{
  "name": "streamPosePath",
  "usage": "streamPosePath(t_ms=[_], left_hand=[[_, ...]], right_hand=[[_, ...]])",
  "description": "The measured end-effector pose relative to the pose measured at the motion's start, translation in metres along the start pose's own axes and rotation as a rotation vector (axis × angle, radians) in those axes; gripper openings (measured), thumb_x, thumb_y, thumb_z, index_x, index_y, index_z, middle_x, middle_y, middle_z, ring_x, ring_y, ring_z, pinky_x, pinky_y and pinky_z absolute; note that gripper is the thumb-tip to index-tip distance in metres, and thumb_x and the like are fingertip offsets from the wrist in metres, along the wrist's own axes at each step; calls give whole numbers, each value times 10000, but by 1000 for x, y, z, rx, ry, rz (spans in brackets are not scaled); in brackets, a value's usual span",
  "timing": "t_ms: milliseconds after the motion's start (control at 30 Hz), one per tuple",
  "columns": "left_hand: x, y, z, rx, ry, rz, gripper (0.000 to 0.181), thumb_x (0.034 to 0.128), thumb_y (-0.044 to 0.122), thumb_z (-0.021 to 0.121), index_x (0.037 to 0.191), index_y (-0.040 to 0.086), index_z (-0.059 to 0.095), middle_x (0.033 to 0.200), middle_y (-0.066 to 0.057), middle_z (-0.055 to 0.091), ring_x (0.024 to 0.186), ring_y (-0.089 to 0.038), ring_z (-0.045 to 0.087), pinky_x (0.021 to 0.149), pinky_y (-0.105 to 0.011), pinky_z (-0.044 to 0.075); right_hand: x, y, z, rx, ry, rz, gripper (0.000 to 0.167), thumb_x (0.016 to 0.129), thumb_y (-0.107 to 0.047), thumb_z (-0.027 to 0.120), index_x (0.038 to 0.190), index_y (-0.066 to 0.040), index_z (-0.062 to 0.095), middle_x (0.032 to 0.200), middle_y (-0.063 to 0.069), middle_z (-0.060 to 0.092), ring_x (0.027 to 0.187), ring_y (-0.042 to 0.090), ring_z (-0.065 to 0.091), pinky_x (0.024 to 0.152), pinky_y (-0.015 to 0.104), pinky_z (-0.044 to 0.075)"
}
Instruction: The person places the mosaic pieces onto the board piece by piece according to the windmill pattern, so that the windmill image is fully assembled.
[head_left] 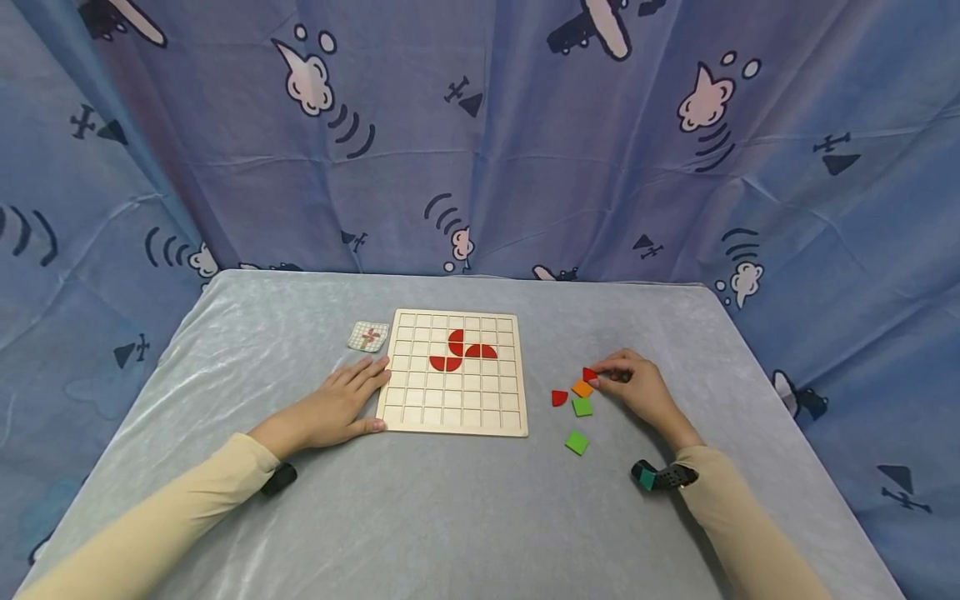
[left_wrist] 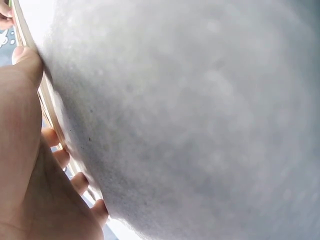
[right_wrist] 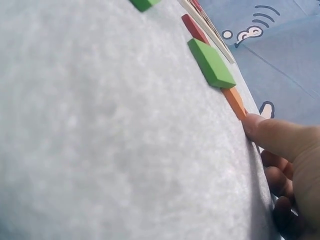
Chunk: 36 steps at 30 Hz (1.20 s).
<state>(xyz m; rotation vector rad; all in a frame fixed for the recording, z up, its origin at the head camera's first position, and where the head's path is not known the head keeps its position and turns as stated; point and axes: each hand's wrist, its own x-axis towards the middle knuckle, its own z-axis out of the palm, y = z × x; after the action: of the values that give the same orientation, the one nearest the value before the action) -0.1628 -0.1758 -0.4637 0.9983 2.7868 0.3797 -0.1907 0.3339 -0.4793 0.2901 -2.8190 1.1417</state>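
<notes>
A wooden grid board [head_left: 420, 400] lies on the table with red quarter-round pieces [head_left: 480, 352] paired into half-rounds near its middle. My left hand [head_left: 337, 406] rests flat at the board's left edge, fingertips and thumb touching it. To the right of the board, my right hand [head_left: 637, 387] pinches a red piece [head_left: 589, 374] between thumb and fingers. Just below that piece lies an orange tile [head_left: 582, 388]. Close by are a green tile [right_wrist: 210, 62], another green tile [head_left: 577, 442] and a loose red quarter-round piece [head_left: 559, 398].
A small pattern card [head_left: 368, 337] with a red figure on a grid lies beside the board's upper left corner. Grey cloth covers the table [head_left: 465, 517]. Behind it hangs a blue printed curtain [head_left: 420, 150]. A black band [head_left: 663, 476] is at the right wrist.
</notes>
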Motion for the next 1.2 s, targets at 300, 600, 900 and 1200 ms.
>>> streamPosePath(t_ms=[300,600,900,1200], left_hand=[[0,1,0,-9,-5,-2,807,964,502,568,1558,41,275,1664,-152,179,1535,-411,157,1192,-641,205],[1,0,1,-8,-11,-6,813,964,516,560,1562,48,268,1667,-146,174,1537,-407,154,1193,-641,203],[0,0,0,-4,-9,-4,809,964,506,567,1561,48,270,1665,-146,180,1535,-406,162,1194,-635,207],[0,0,0,-1,-9,0,810,965,508,566,1561,48,270,1666,-146,177,1534,-408,167,1192,-634,215]], right_hand=[[0,0,0,-8,0,-4,195,851,-205,796,1028,-124,780,998,79,657,797,67,508,695,164,421],[2,-1,-1,-26,11,2,219,838,-239,808,1023,-127,780,992,68,660,783,49,509,685,165,416],[5,-11,-2,-21,15,11,244,820,-285,821,1018,-147,782,1010,49,659,796,46,520,688,172,432],[10,-25,7,3,-12,1,256,827,-280,815,1037,-138,781,1025,62,669,849,109,540,715,185,436]])
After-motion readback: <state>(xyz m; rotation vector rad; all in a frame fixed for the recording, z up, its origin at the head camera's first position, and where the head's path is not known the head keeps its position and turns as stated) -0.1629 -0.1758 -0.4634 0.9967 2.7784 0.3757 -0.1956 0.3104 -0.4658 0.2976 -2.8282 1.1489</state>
